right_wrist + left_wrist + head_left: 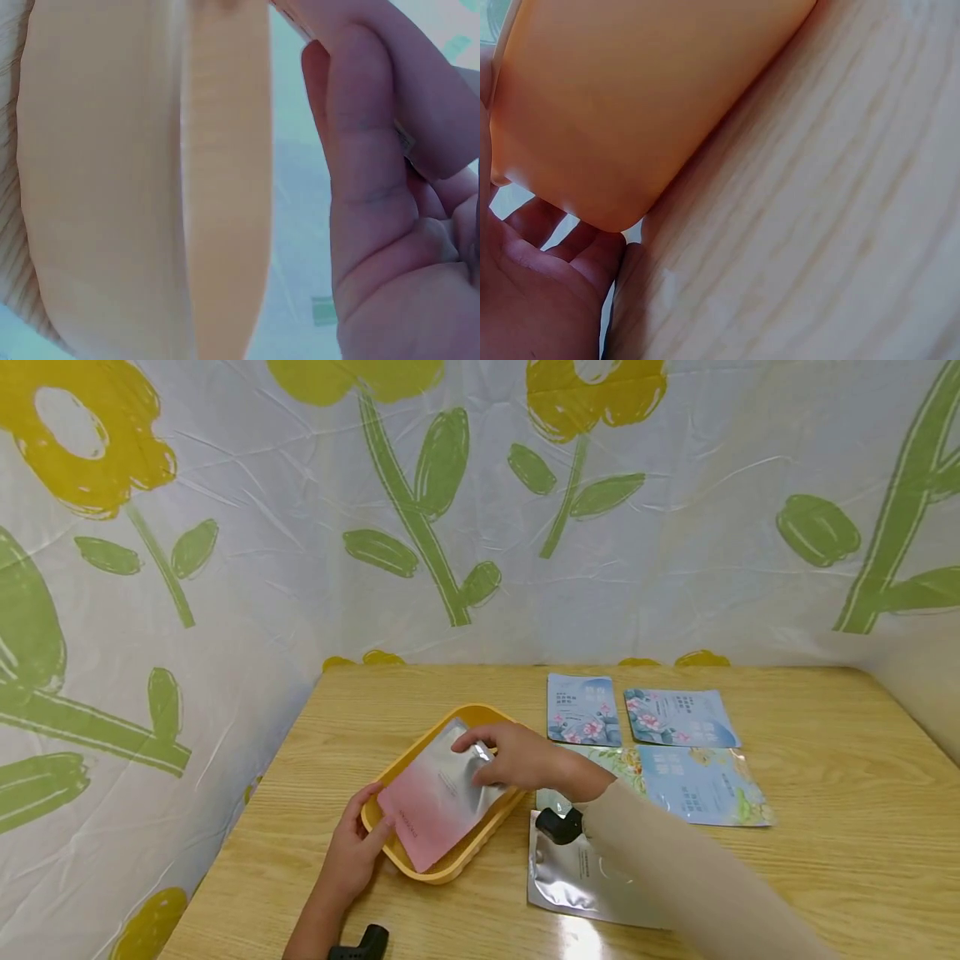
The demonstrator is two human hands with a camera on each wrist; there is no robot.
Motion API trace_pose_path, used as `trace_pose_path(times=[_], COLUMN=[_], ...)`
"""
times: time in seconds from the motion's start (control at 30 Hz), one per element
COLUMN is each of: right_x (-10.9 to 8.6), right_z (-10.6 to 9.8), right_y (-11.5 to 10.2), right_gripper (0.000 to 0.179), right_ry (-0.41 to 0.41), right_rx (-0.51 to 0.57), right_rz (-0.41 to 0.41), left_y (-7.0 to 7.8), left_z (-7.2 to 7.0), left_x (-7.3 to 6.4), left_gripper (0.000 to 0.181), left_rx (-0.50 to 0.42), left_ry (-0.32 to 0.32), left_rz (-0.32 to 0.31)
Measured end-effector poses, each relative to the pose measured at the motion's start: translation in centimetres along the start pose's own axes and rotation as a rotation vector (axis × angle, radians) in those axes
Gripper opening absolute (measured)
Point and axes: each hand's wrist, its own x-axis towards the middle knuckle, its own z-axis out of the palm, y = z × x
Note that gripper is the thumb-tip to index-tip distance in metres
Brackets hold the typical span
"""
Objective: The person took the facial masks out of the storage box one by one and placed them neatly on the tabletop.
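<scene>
A yellow plastic basket (437, 877) stands on the table, set at a slant. My left hand (351, 853) grips its near left end, thumb over the rim; the left wrist view shows fingers behind the orange-looking basket wall (630, 105). Over the basket's opening lies a flat pink-and-silver face mask packet (435, 806), tilted, its pink end towards my left hand. My right hand (525, 762) pinches the packet's silver far right part between thumb and fingers. In the right wrist view, the curled right hand (390, 180) is beside the basket wall (105, 180). The packet hides most of the basket's inside.
Right of the basket lie two blue floral packets (583, 710) (681, 717), a blue-and-yellow one (705, 785) and a green one (551, 803) partly under my right arm. A silver packet (577, 885) lies nearer, partly covered by the sleeve (675, 852). A flowered cloth (675, 585) hangs behind the table.
</scene>
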Motion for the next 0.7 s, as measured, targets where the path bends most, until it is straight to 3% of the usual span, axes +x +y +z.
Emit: trace_pose_path(times=[0.17, 0.4, 0.7], right_x=[-1.9, -5.1, -10.4], right_z=[-1.2, -3.5, -5.5], right_y=[0.3, 1.6, 3.8], right_gripper=[0.04, 0.044, 0.048], right_ry=[0.107, 0.202, 0.301], right_rx=[0.034, 0.216, 0.228], right_rz=[-0.026, -0.009, -0.018], left_y=[0.0, 0.1, 0.0], left_z=[0.0, 0.0, 0.1], left_x=[0.1, 0.2, 0.1], left_gripper=[0.054, 0.054, 0.054], left_rx=[0.004, -0.015, -0.045], left_ry=[-0.002, -0.009, -0.019], left_rz=[-0.015, -0.014, -0.006])
